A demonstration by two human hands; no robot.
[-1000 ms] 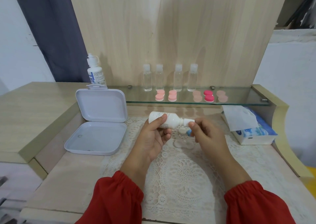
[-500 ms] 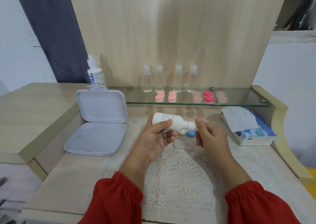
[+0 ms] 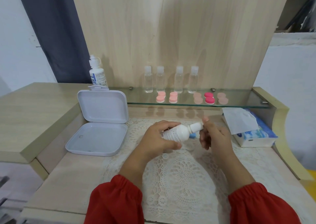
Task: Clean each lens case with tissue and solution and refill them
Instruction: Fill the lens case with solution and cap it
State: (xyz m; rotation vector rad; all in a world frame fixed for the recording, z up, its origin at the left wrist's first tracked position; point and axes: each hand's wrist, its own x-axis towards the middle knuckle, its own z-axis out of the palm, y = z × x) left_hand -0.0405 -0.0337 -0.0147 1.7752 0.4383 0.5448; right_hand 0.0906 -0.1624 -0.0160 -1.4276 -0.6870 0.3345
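Head view: a white solution bottle [image 3: 177, 134] is gripped by the left hand [image 3: 159, 138], fingers curled round its body, and held tilted above the lace mat [image 3: 179, 181] on the tabletop [image 3: 68, 181]. Its cap end is pinched by the right hand [image 3: 213, 138]. A blue lens case [image 3: 192, 135] is partly hidden just beneath the bottle. Pink lens cases [image 3: 160, 97] are lined on the glass shelf [image 3: 239, 102]. A tissue pack [image 3: 253, 134] is noted at right, an open white box [image 3: 100, 121] at left.

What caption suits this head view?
Left hand holds a white bottle while right hand grips its cap.
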